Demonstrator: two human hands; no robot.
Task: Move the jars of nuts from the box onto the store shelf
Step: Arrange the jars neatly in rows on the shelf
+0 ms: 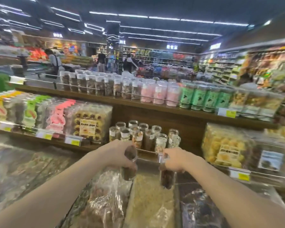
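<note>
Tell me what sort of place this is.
A grocery store or supermarket, most likely the snack aisle. Wooden shelves hold rows of jars, yellow price tags line the shelf edges, and further aisles of packaged goods fill the background.

The jars I hold are clear, glossy plastic. The shelf is dark, matt wood with a thin shiny metal rail. Crinkly, glossy film bags lie below.

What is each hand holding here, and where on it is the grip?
Left hand grips a clear jar of dark nuts around its upper part. Right hand grips a second jar likewise near its top.
</note>
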